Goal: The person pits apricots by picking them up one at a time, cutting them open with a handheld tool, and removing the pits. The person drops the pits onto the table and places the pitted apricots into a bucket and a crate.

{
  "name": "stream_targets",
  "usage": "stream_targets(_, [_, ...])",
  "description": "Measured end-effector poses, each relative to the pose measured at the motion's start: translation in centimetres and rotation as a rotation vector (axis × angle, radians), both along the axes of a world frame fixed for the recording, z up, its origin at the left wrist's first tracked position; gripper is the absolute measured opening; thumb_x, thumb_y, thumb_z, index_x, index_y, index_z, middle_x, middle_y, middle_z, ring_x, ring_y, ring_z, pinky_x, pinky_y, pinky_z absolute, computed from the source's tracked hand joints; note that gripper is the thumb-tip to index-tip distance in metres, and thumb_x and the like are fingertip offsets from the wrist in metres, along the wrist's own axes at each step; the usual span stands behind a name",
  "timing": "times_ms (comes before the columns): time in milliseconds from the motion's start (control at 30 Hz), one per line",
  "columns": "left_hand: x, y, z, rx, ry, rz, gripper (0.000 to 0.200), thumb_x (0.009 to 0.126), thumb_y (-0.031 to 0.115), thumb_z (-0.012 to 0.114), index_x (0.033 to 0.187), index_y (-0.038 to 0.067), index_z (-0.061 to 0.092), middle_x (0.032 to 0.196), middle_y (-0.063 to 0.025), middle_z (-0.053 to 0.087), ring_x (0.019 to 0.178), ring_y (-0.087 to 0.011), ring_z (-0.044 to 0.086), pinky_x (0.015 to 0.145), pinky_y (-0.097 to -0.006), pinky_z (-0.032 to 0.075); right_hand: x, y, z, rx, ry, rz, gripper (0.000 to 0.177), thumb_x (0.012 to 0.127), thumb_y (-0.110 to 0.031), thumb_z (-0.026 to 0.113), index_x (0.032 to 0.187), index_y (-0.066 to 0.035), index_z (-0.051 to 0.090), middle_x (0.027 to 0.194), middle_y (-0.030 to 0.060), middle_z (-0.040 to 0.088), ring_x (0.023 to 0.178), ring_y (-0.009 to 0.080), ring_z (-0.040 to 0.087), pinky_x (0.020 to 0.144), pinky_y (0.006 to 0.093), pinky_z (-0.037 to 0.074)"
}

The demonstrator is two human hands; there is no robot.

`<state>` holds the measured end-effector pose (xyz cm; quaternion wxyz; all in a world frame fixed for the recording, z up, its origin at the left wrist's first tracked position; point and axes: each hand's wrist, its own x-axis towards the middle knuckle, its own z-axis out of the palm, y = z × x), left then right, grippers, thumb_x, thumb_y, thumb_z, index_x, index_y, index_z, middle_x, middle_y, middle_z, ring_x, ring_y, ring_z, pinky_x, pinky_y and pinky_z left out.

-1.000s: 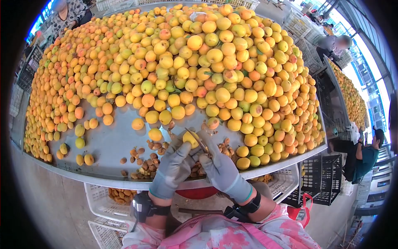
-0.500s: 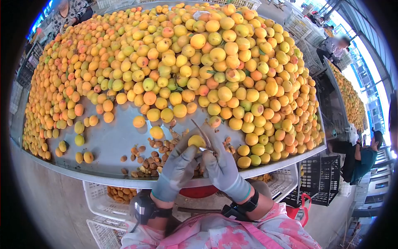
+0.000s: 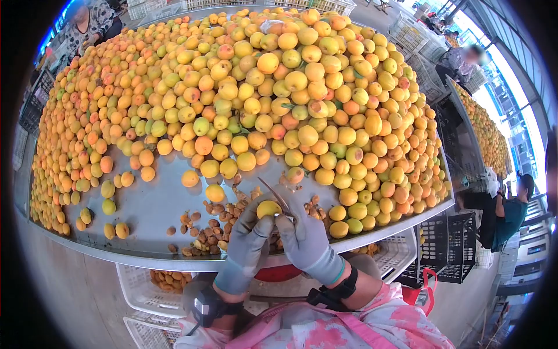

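Both my hands wear grey gloves and meet at the near edge of a metal table [image 3: 154, 203]. My left hand [image 3: 249, 238] grips a yellow apricot [image 3: 268, 208] from below and the left. My right hand [image 3: 303, 235] holds a small knife [image 3: 275, 196], whose thin blade slants up to the left over the apricot's top. A huge heap of yellow and orange apricots [image 3: 279, 99] covers most of the table behind. Brown apricot pits [image 3: 210, 227] lie scattered just left of my hands.
White plastic crates [image 3: 145, 285] stand under the table edge, one holding cut fruit [image 3: 170, 279]. A red bowl [image 3: 278, 272] sits below my hands. Black crates [image 3: 453, 247] and a seated person [image 3: 508, 212] are at the right; other people stand at the far corners.
My hands and the apricot stay together, shifting slightly left and down in view. The knife blade stays angled over the fruit. The view has tilted a little.
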<state>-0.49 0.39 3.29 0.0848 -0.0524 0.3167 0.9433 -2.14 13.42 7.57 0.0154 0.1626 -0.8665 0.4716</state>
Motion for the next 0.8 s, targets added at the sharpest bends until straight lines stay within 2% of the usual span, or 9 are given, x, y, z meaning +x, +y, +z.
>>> stream_targets(300, [0.0, -0.5, 0.3, -0.072, 0.032, 0.045, 0.052, 0.088, 0.024, 0.068, 0.131, 0.002, 0.048, 0.117, -0.005, 0.059, 0.107, -0.014, 0.056, 0.094, -0.0288, 0.045, -0.5, -0.6, -1.2, 0.011, 0.057, 0.028, 0.053, 0.095, -0.026, 0.052, 0.14, -0.003, 0.036, 0.084, 0.0215, 0.065, 0.07, 0.0393, 0.064, 0.059, 0.0404, 0.05])
stream_targets(367, [-0.2, -0.4, 0.1, -0.076, 0.028, 0.056, 0.052, 0.089, 0.024, 0.068, 0.132, 0.002, 0.048, 0.117, -0.0054, 0.059, 0.108, -0.014, 0.056, 0.093, -0.0285, 0.046, -0.8, -0.4, -0.9, -0.124, -0.198, 0.093, 0.055, 0.096, -0.027, 0.051, 0.141, -0.001, 0.033, 0.097, 0.0238, 0.063, 0.082, 0.034, 0.066, 0.068, 0.0379, 0.051])
stream_targets(400, [-0.3, -0.3, 0.1, -0.088, 0.037, 0.089, 0.05, 0.09, 0.023, 0.067, 0.132, 0.002, 0.048, 0.117, -0.0054, 0.059, 0.108, -0.0137, 0.056, 0.093, -0.0281, 0.046, -0.8, -0.3, -0.8, -0.129, -0.197, 0.096, 0.055, 0.096, -0.027, 0.051, 0.141, -0.001, 0.033, 0.097, 0.0238, 0.063, 0.082, 0.034, 0.066, 0.068, 0.0379, 0.051])
stream_targets(467, [-0.7, -0.3, 0.3, -0.109, 0.046, 0.121, 0.049, 0.09, 0.022, 0.067, 0.132, 0.002, 0.048, 0.118, -0.0055, 0.059, 0.107, -0.0134, 0.056, 0.092, -0.0277, 0.046, -0.8, -0.2, -0.6, -0.367, -0.422, 0.02, 0.057, 0.098, -0.03, 0.05, 0.143, -0.002, 0.03, 0.112, 0.0216, 0.059, 0.095, 0.0274, 0.063, 0.078, 0.0356, 0.049])
stream_targets(600, [-0.7, -0.2, 0.3, -0.184, 0.008, 0.073, 0.045, 0.091, 0.019, 0.065, 0.13, 0.001, 0.05, 0.12, -0.0061, 0.059, 0.106, -0.0124, 0.056, 0.094, -0.0268, 0.044, -0.3, 0.0, -1.9, -0.417, -0.451, -0.09, 0.06, 0.099, -0.033, 0.048, 0.145, -0.001, 0.026, 0.122, 0.0185, 0.053, 0.101, 0.0203, 0.057, 0.083, 0.0298, 0.046])
stream_targets(667, [-0.6, -0.2, 0.2, -0.211, -0.007, 0.056, 0.044, 0.091, 0.019, 0.065, 0.129, 0.001, 0.051, 0.12, -0.0061, 0.059, 0.105, -0.0123, 0.056, 0.094, -0.0269, 0.044, -0.3, 0.0, -1.4, -0.58, -0.463, -0.06, 0.058, 0.099, -0.04, 0.046, 0.137, 0.003, 0.036, 0.102, 0.0139, 0.06, 0.075, 0.0157, 0.059, 0.065, 0.0242, 0.047])
stream_targets(700, [-0.7, -0.3, 0.0, -0.186, -0.003, 0.04, 0.044, 0.091, 0.019, 0.065, 0.129, 0.002, 0.051, 0.121, -0.0059, 0.059, 0.107, -0.0125, 0.056, 0.094, -0.027, 0.044, -0.4, 0.3, -0.7, -0.581, -0.465, -0.061, 0.058, 0.099, -0.04, 0.046, 0.137, 0.003, 0.036, 0.102, 0.0139, 0.06, 0.075, 0.0157, 0.059, 0.065, 0.0242, 0.047])
stream_targets(767, [-0.7, -0.4, -0.4, -0.167, -0.001, 0.022, 0.043, 0.092, 0.019, 0.064, 0.129, 0.002, 0.052, 0.121, -0.0057, 0.059, 0.108, -0.0127, 0.056, 0.095, -0.0272, 0.044, -0.8, 1.5, 0.9, -0.809, -1.021, 0.044, 0.049, 0.099, -0.047, 0.042, 0.113, 0.0, 0.048, 0.076, 0.0063, 0.056, 0.05, 0.0102, 0.048, 0.045, 0.022, 0.039])
stream_targets(800, [-0.8, -0.4, -0.7, -0.142, 0.032, 0.013, 0.048, 0.091, 0.024, 0.064, 0.131, 0.002, 0.049, 0.123, -0.0065, 0.057, 0.112, -0.0156, 0.054, 0.099, -0.0309, 0.041, -1.0, 1.9, 0.5, -0.816, -1.024, 0.042, 0.049, 0.099, -0.047, 0.042, 0.113, 0.0, 0.048, 0.076, 0.0063, 0.056, 0.05, 0.0102, 0.048, 0.045, 0.022, 0.039])
